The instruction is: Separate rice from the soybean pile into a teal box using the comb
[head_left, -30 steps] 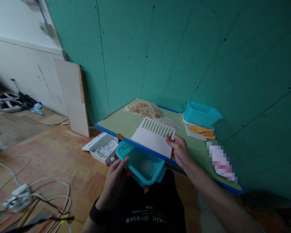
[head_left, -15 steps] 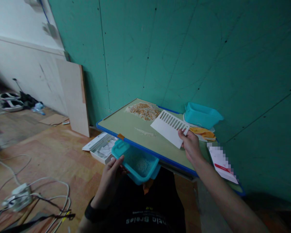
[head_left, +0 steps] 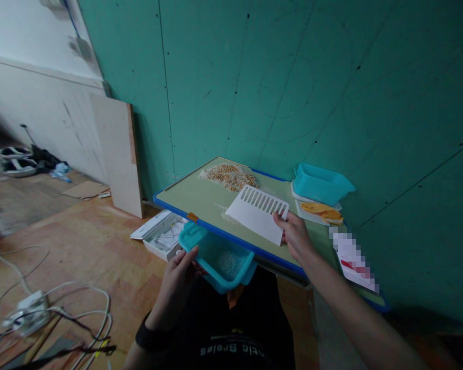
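Note:
My right hand [head_left: 294, 232] grips a flat white scraper [head_left: 253, 221] with a row of slots along its far edge. The scraper is over the green tabletop [head_left: 189, 196], its left end beside a thin streak of pale grains [head_left: 231, 217]. Behind it lies a pile of yellow kernels mixed with pale grains [head_left: 231, 176]. My left hand [head_left: 183, 264] holds the rim of a turquoise plastic tub [head_left: 216, 277] just below the table's front edge. Pale grains lie in the tub's bottom.
Another turquoise tub [head_left: 322, 184] and an orange cloth [head_left: 322, 211] sit at the table's back right. A partly pixelated white sheet [head_left: 353, 262] lies at the right end. An open white box [head_left: 164, 236], a power strip [head_left: 30, 313] and cables are on the floor.
My right hand has drawn the scraper left and nearer to me, down to the streak of pale grains. My left hand and the tub have hardly moved.

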Action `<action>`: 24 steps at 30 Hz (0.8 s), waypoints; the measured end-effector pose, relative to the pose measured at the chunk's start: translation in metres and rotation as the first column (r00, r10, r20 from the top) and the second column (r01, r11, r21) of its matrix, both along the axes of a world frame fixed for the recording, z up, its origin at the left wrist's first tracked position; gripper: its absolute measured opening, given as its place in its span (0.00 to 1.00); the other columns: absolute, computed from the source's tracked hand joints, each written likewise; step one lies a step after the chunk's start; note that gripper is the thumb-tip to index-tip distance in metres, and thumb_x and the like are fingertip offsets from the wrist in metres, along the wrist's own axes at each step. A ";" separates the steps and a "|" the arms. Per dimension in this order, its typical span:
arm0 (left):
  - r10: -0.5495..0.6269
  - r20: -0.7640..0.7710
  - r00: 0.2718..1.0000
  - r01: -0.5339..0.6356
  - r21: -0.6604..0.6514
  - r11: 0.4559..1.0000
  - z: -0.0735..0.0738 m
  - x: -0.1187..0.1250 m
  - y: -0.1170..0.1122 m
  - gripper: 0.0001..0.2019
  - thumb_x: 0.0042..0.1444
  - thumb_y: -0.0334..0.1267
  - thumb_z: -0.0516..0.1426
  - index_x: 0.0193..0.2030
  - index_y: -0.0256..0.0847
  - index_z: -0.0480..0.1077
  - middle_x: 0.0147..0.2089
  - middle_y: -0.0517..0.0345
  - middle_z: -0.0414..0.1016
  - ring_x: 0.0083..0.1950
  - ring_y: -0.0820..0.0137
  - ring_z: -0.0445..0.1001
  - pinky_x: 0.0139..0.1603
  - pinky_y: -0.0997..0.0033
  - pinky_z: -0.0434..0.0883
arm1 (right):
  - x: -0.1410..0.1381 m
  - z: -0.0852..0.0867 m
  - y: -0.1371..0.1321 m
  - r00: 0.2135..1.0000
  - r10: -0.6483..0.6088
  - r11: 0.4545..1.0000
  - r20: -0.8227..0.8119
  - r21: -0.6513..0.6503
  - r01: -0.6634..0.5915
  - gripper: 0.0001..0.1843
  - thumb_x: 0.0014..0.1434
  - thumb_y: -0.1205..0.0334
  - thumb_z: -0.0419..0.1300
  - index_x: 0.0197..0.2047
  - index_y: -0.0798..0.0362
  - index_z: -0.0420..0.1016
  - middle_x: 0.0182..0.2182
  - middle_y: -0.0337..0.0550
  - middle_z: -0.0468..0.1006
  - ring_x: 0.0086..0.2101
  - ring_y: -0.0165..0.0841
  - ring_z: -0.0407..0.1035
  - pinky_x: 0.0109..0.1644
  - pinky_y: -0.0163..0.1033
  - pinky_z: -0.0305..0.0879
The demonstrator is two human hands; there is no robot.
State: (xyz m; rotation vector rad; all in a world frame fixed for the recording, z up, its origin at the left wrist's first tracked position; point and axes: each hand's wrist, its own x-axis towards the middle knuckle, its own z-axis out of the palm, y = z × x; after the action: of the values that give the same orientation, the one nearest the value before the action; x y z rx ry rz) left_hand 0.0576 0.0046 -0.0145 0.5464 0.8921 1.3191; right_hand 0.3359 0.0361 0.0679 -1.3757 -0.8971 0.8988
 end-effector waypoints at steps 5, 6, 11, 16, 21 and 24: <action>-0.034 0.015 0.999 0.034 0.000 0.999 0.004 -0.001 0.000 0.20 0.38 0.47 0.75 0.25 0.39 0.72 0.20 0.63 0.73 0.21 0.73 0.71 0.23 0.74 0.73 | -0.013 -0.001 0.003 0.999 0.032 0.999 -0.015 -0.006 -0.032 0.26 0.37 0.41 0.74 0.31 0.51 0.74 0.21 0.37 0.76 0.22 0.34 0.67 0.24 0.37 0.58; -0.032 0.013 0.999 0.032 -0.007 0.999 0.005 -0.002 -0.001 0.20 0.36 0.48 0.75 0.25 0.39 0.72 0.20 0.63 0.73 0.21 0.73 0.71 0.23 0.74 0.72 | -0.015 -0.001 0.003 0.999 0.036 0.999 -0.025 -0.010 -0.036 0.26 0.37 0.41 0.74 0.31 0.52 0.74 0.21 0.37 0.76 0.22 0.34 0.67 0.24 0.37 0.58; -0.032 -0.006 0.999 0.032 -0.027 0.999 0.007 -0.001 -0.003 0.21 0.35 0.49 0.76 0.23 0.39 0.72 0.20 0.62 0.73 0.21 0.73 0.72 0.24 0.74 0.73 | -0.028 -0.001 0.005 0.994 0.085 0.996 -0.062 0.001 -0.085 0.25 0.37 0.43 0.74 0.31 0.52 0.75 0.23 0.37 0.76 0.23 0.32 0.66 0.25 0.36 0.57; -0.020 -0.012 1.000 0.020 -0.018 1.000 0.003 -0.001 -0.002 0.21 0.35 0.50 0.75 0.23 0.39 0.72 0.20 0.62 0.73 0.21 0.72 0.72 0.23 0.74 0.72 | -0.041 -0.004 0.009 0.989 0.137 0.990 -0.047 0.021 -0.136 0.23 0.40 0.44 0.73 0.30 0.52 0.74 0.23 0.37 0.75 0.23 0.32 0.65 0.26 0.36 0.56; -0.040 -0.007 0.999 0.040 -0.008 0.999 0.003 -0.002 -0.001 0.21 0.37 0.49 0.75 0.24 0.39 0.72 0.19 0.64 0.73 0.20 0.73 0.71 0.23 0.76 0.71 | -0.049 -0.008 0.011 0.987 0.151 0.987 -0.056 0.062 -0.147 0.23 0.41 0.45 0.74 0.30 0.53 0.74 0.23 0.37 0.75 0.25 0.33 0.66 0.28 0.37 0.58; -0.020 -0.012 1.000 0.020 -0.006 1.000 -0.001 -0.004 0.001 0.21 0.37 0.50 0.75 0.23 0.40 0.70 0.18 0.64 0.72 0.20 0.73 0.71 0.22 0.76 0.70 | -0.051 -0.007 0.009 0.982 0.166 0.985 -0.087 0.069 -0.160 0.23 0.41 0.44 0.74 0.31 0.53 0.75 0.24 0.38 0.76 0.25 0.34 0.67 0.29 0.38 0.61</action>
State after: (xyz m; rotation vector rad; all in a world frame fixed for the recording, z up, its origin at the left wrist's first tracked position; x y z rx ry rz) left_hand 0.0539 0.0054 -0.0150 0.5583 0.8983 1.2965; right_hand 0.2850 0.0455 0.0612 -1.2103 -0.9691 1.0423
